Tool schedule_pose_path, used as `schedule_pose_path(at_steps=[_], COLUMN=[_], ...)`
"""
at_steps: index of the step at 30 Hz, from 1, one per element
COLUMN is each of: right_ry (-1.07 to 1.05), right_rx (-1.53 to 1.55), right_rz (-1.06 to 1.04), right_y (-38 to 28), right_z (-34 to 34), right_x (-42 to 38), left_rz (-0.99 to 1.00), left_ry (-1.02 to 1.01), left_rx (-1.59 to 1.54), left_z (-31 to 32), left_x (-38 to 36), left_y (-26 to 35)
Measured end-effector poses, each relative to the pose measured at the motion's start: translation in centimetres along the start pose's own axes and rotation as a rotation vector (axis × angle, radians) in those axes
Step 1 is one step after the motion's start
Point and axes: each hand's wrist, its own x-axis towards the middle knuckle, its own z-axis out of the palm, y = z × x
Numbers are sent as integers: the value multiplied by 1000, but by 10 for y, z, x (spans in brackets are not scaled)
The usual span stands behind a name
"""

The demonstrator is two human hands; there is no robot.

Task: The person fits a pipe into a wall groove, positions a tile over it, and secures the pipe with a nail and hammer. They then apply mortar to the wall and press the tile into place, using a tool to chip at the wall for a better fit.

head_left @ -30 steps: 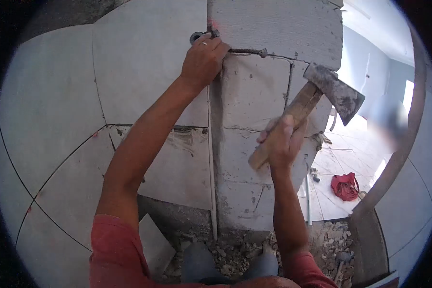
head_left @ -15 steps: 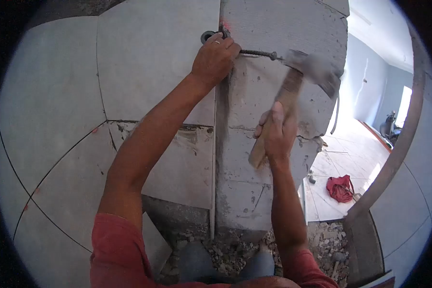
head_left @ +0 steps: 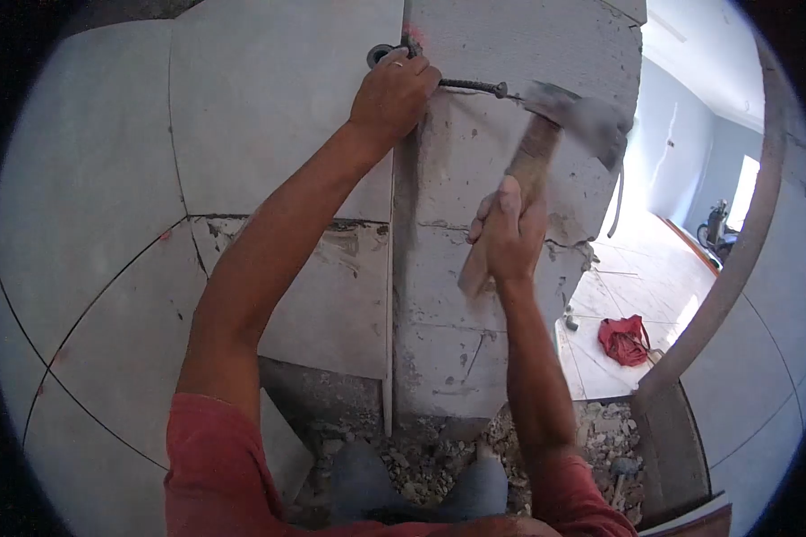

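By blockwork (head_left: pixel 461 166), hands (head_left: pixel 513 237) hold rod (head_left: pixel 471 86) and hatchet (head_left: pixel 537 148)

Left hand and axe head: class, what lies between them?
In the head view, the ribbed rod lies between the left hand and axe head.

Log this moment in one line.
left hand: holds rod | right hand: grips hatchet | hatchet: head blurred, near rod's end | bag: on floor

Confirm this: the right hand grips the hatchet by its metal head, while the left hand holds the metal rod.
The grip is wrong: the right hand holds the hatchet by its wooden handle, as the head camera shows. The left hand does hold the metal rod.
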Motion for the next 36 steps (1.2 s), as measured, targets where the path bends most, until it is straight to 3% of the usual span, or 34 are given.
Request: schedule_pose_path(at_steps=[2,3,5,8,11,15,18,21,23,26,28,29,31,32,34,36], right_ry=[117,118,-20,79,-34,49,-1,48,-23,85,99,96,110,122,155,160], right_rx=[166,163,-45,135,42,82,18,85,-97,-10,-108,-351,-312,-277,-372,-452], right_rz=[-180,-173,29,-134,31,-60,50,-53,106,148,85,-21,45,123,194,207], right_y=[10,8,0,6,9,-2,8,0,-9,5,30,10,19,28,53,54], right_z=[7,5,1,6,2,5,3,4,-6,-31,-74,-80,-113,-137,-184,-204], right_x=[-4,-3,2,-2,9,6,6,6,2,-28,-63,-90,-138,-162,-204,-224], left_rz=[19,6,-2,14,-4,-13,-15,-2,13,12,105,97,15,10,-504,-429], left_ry=[21,11,-6,27,44,16,-16,35,47,-44,-27,-28,276,276,333,291], left_rx=[22,11,-9,-22,-11,-35,-44,-21,-59,-67,-103,-100,-388,-390,-594,-534], left_z=[2,2,2,4,3,-3,-3,4,6,4,2,-5,-25,-26,-26,-26], left_x=[-2,-2,-2,0,-2,2,-3,2,-3,2,-2,-7,-18,-27,-39,-42], left_y=[0,0,2,-3,0,0,5,-4,0,-7,-15,-22,-47,-59,-83,-91])
